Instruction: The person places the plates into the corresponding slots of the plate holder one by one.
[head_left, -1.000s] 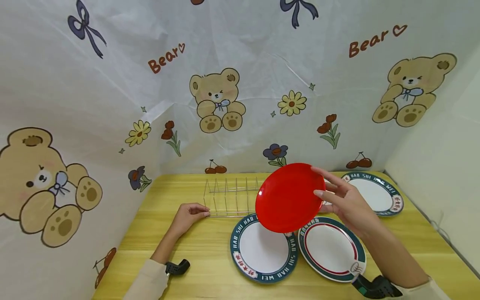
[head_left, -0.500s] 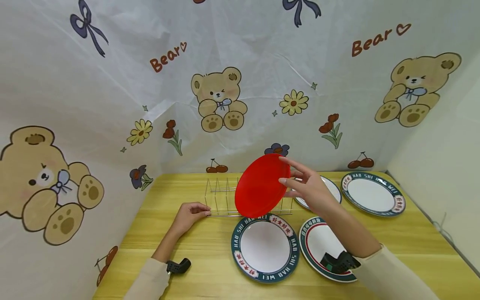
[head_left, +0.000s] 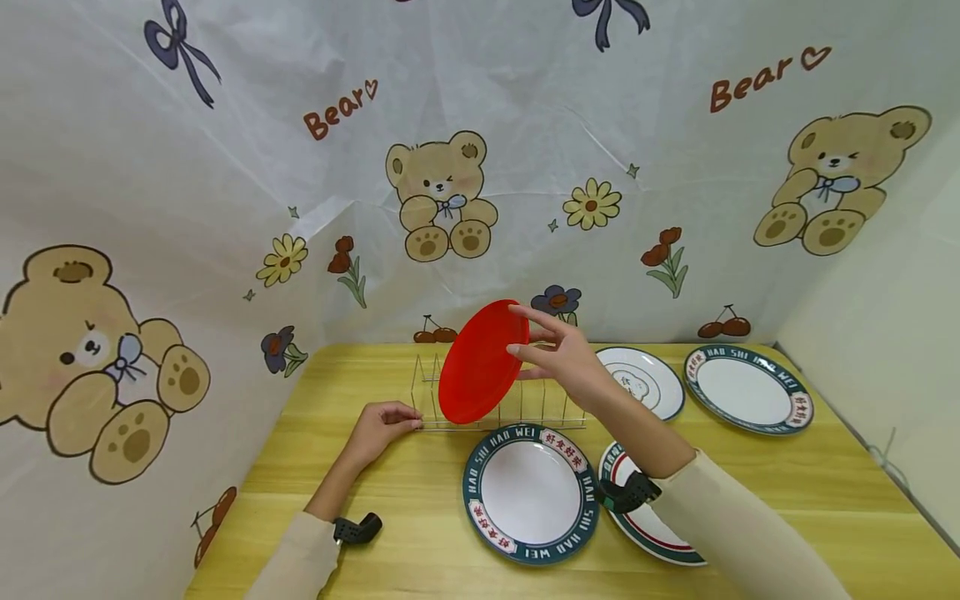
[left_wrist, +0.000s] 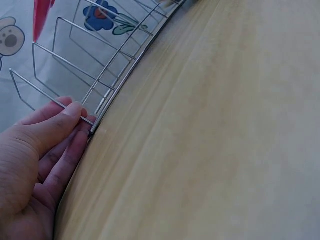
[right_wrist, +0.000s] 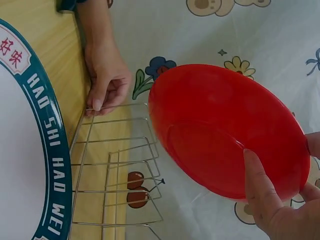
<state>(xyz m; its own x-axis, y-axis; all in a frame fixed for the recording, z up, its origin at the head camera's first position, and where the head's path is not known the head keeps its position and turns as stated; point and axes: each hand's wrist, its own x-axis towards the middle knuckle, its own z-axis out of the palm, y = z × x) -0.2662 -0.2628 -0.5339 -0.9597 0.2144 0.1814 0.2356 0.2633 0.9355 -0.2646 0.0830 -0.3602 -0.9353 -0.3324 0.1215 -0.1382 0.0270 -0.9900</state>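
In the head view a red plate (head_left: 480, 367) is held tilted on edge above the wire dish rack (head_left: 555, 404). My right hand (head_left: 558, 354) grips it by its right side, thumb on one face and fingers on the other. The right wrist view shows the red plate (right_wrist: 220, 125) from its underside, beside the rack's upright wires. My left hand (head_left: 382, 433) pinches the rack's front left corner; up close, in the left wrist view, the thumb and fingers of the left hand (left_wrist: 55, 135) hold the end wire of the rack (left_wrist: 117, 92).
On the wooden table (head_left: 420, 517), a green-rimmed plate (head_left: 531, 492) lies before the rack. A red-ringed plate (head_left: 652, 521) is partly under my right forearm. Behind it are a white plate (head_left: 652, 387) and another green-rimmed plate (head_left: 750, 392). A bear-print cloth (head_left: 465, 75) hangs behind.
My right hand has carried the red plate leftward from over the plates to above the rack's left part, turning it more edge-on. My left hand stays at the rack's corner.
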